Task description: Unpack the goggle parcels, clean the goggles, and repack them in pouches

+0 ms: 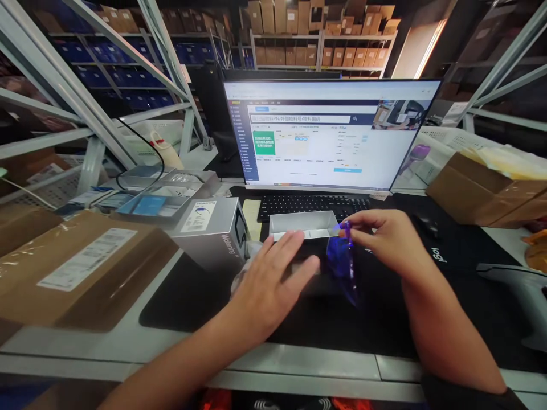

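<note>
Between finger and thumb, my right hand point(382, 236) pinches the top of a shiny blue-purple translucent piece point(342, 262), perhaps a plastic bag, which hangs down over the black mat. My left hand point(277, 279) has its fingers spread, just left of that piece and in front of an open grey box point(301, 222). Whether its fingertips touch the box I cannot tell. A closed silver box point(209, 233) with a white label stands to the left of this hand. Something pale, partly hidden, lies behind my left wrist.
A monitor point(325, 142) and black keyboard point(307, 206) stand behind the boxes. A brown carton point(77, 273) occupies the left side. On the right are a mouse point(424, 225), a handheld scanner point(515, 293) and another carton point(478, 191). Metal uprights frame the desk.
</note>
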`<action>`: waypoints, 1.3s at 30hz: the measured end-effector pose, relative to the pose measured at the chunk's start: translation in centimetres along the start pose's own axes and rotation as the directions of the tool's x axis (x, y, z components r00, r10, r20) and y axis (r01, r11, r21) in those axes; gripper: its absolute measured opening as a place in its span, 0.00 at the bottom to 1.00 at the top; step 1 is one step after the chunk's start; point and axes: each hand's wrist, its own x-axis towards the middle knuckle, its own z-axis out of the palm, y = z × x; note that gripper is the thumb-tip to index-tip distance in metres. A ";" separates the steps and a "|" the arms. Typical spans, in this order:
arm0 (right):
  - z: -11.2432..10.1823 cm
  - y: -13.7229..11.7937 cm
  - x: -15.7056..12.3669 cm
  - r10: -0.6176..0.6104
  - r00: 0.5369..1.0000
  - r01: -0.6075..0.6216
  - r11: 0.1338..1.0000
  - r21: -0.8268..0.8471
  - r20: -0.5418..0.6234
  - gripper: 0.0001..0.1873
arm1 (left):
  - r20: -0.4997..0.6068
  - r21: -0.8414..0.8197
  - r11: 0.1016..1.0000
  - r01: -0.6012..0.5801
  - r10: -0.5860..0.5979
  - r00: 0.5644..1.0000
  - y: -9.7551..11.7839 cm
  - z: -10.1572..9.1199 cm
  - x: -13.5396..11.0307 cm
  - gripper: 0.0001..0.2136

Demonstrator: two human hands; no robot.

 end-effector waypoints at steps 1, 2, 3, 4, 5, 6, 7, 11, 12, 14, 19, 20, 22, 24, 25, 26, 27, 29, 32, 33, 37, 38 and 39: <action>0.4 -0.1 0.0 0.000 0.999 0.000 1.000 0.006 0.045 0.07 | 0.004 0.026 0.998 -0.059 0.059 0.998 -0.1 -0.2 1.1 0.33; 0.8 -0.1 0.0 0.001 0.996 -0.003 1.000 0.021 0.090 0.07 | 0.029 0.039 0.992 -0.119 0.118 0.993 -0.2 -0.4 2.1 0.33; 1.2 -0.2 0.0 0.002 0.990 -0.008 0.999 0.046 0.138 0.07 | 0.066 0.043 0.983 -0.178 0.175 0.982 -0.1 -0.5 3.1 0.32; 1.5 -0.2 -0.1 0.005 0.982 -0.020 0.997 0.078 0.190 0.06 | 0.097 0.039 0.971 -0.236 0.232 0.968 -0.1 -0.4 4.0 0.29; 1.8 -0.2 -0.1 0.015 0.971 -0.044 0.992 0.119 0.241 0.06 | 0.116 0.030 0.955 -0.294 0.289 0.950 0.1 -0.4 4.8 0.25; 2.1 -0.1 -0.1 0.034 0.955 -0.086 0.982 0.167 0.293 0.06 | 0.122 0.017 0.938 -0.347 0.342 0.932 0.2 -0.3 5.3 0.21; 2.2 0.0 0.0 0.060 0.935 -0.143 0.966 0.215 0.350 0.06 | 0.110 -0.002 0.920 -0.391 0.389 0.915 0.4 -0.1 5.7 0.17; 1.8 0.8 0.5 0.079 0.778 -0.304 0.916 0.263 0.624 0.08 | 0.092 -0.215 0.902 -0.374 0.400 0.912 1.0 0.5 5.7 0.09; 1.6 0.9 0.6 0.063 0.718 -0.299 0.927 0.226 0.693 0.10 | 0.098 -0.297 0.893 -0.337 0.379 0.920 1.1 0.8 5.4 0.08; 1.1 1.2 0.7 0.062 0.590 -0.262 0.958 0.118 0.805 0.13 | 0.102 -0.443 0.852 -0.278 0.357 0.929 1.2 1.6 4.8 0.09; 0.8 2.1 -0.2 0.216 0.629 -0.086 0.974 -0.209 0.747 0.41 | 0.122 -0.576 0.790 -0.208 0.335 0.934 1.2 4.1 3.4 0.12; 0.7 2.3 -0.4 0.210 0.654 -0.054 0.971 -0.232 0.727 0.49 | 0.120 -0.598 0.779 -0.189 0.321 0.940 1.2 4.4 3.2 0.13; 0.5 2.3 -0.6 0.163 0.653 -0.021 0.980 -0.197 0.739 0.56 | 0.112 -0.662 0.738 -0.129 0.268 0.957 1.0 4.4 3.1 0.13; 0.1 2.1 -0.3 0.094 0.642 -0.014 0.994 -0.111 0.761 0.53 | 0.102 -0.744 0.667 -0.036 0.166 0.981 0.8 4.0 3.3 0.13; 0.0 1.9 0.0 0.058 0.654 -0.007 0.997 -0.070 0.754 0.51 | 0.091 -0.786 0.618 0.014 0.094 0.991 0.6 3.6 3.4 0.14; -0.2 1.7 0.3 0.026 0.671 0.004 0.999 -0.039 0.741 0.48 | 0.090 -0.824 0.562 0.067 0.013 0.996 0.3 3.2 3.6 0.15; -0.4 1.5 0.6 -0.001 0.691 0.020 1.000 -0.018 0.723 0.46 | 0.102 -0.854 0.506 0.123 -0.070 0.992 0.1 2.8 3.9 0.16; -0.8 1.4 1.1 -0.043 0.729 0.056 0.998 0.004 0.683 0.40 | 0.173 -0.887 0.387 0.251 -0.224 0.959 -0.5 2.0 4.4 0.15; -2.0 1.4 0.9 -0.110 0.830 0.106 0.994 0.039 0.546 0.27 | 0.290 -0.882 0.235 0.409 -0.414 0.863 -1.1 1.2 5.0 0.12; -2.5 1.3 0.6 -0.136 0.866 0.121 0.991 0.063 0.481 0.25 | 0.303 -0.874 0.210 0.437 -0.467 0.831 -1.3 1.1 5.1 0.11; -3.0 0.5 -1.2 -0.221 0.896 0.130 0.960 0.248 0.385 0.42 | 0.275 -0.826 0.273 0.492 -0.567 0.776 -1.8 1.0 5.3 0.10; -2.7 0.2 -1.5 -0.224 0.883 0.107 0.951 0.289 0.412 0.45 | 0.261 -0.814 0.304 0.495 -0.570 0.780 -1.7 1.0 5.3 0.11; -2.3 -0.1 -1.6 -0.219 0.869 0.077 0.946 0.316 0.444 0.46 | 0.245 -0.803 0.335 0.492 -0.568 0.786 -1.7 0.9 5.3 0.11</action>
